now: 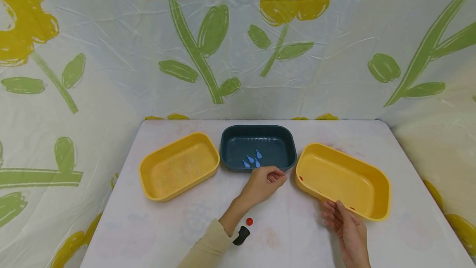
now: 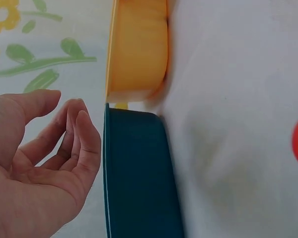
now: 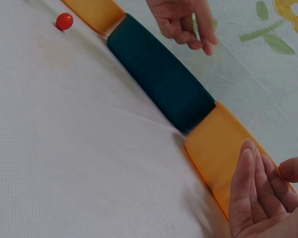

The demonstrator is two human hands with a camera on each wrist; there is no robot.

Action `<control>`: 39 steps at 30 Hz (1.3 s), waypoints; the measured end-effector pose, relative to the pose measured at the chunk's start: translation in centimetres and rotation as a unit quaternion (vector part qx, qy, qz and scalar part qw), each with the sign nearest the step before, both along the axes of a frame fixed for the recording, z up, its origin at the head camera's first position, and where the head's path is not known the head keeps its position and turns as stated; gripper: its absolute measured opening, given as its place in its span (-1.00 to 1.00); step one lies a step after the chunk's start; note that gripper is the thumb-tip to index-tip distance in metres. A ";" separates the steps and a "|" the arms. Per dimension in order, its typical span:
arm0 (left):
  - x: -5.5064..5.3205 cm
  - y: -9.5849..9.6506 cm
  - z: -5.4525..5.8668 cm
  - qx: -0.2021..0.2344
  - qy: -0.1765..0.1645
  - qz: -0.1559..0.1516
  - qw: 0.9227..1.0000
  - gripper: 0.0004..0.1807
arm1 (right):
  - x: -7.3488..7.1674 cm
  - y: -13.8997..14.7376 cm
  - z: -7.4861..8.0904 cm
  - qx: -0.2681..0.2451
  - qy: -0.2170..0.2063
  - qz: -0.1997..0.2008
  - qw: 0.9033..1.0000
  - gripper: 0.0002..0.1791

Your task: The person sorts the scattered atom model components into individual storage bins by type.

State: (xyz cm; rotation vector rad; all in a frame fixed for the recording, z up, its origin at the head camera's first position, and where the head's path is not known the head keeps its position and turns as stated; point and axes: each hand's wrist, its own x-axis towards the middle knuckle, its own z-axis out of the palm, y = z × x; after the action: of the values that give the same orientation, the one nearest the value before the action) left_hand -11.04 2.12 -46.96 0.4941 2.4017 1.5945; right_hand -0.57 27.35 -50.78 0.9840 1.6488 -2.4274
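My left hand (image 1: 263,183) hovers by the near rim of the dark teal tray (image 1: 285,135), its fingers loosely curved. Its thumb stands apart from the fingertips in the left wrist view, with nothing between them. Several blue teardrop-shaped pieces (image 1: 250,159) lie inside the teal tray. My right hand (image 1: 347,226) is at the near side of the right yellow tray (image 1: 386,189); its thumb tip is right at the rim and its fairly straight fingers lie along the outer wall. Small red bits (image 1: 352,208) show just inside that tray's near edge. A shiny red ball (image 1: 249,221) sits on the table near my left wrist.
Another yellow tray (image 1: 148,193), on the left, has a few thin whitish sticks (image 1: 196,169) in it. A black piece (image 1: 241,235) shows at my left cuff. Behind the white-covered table (image 1: 148,235) hangs a flower-patterned cloth (image 1: 122,53).
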 end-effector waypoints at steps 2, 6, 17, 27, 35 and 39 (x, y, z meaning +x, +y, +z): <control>0.4 -0.7 -0.1 -0.002 -0.006 0.007 1.000 -0.82 | 0.0 -0.1 0.0 0.000 0.004 0.002 1.000 -0.67; 1.0 -2.0 -0.6 -0.001 -0.016 0.020 1.000 -0.81 | 0.0 -0.1 -0.1 0.002 0.007 0.004 1.000 -0.67; 2.6 -4.7 -2.4 -0.005 -0.027 0.062 0.998 -0.84 | -0.1 -0.1 -0.2 0.002 0.009 0.002 1.000 -0.67; 4.0 -6.2 -3.2 -0.011 -0.053 0.079 0.995 -0.82 | -0.2 0.0 -0.2 0.006 -0.021 -0.006 1.000 -0.66; 5.1 -7.3 -4.1 -0.016 -0.074 0.085 0.993 -0.83 | -0.1 0.0 -0.1 0.005 -0.011 0.000 1.000 -0.66; 5.8 -7.7 -4.6 -0.013 -0.087 0.085 0.992 -0.83 | -0.1 -0.1 0.0 0.004 -0.001 0.003 1.000 -0.67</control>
State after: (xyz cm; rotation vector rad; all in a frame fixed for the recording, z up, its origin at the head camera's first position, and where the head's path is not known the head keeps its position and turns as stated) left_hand -5.21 -5.60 -51.52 0.1412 2.3839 1.5972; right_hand -0.66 27.24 -50.80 0.9819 1.6605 -2.4163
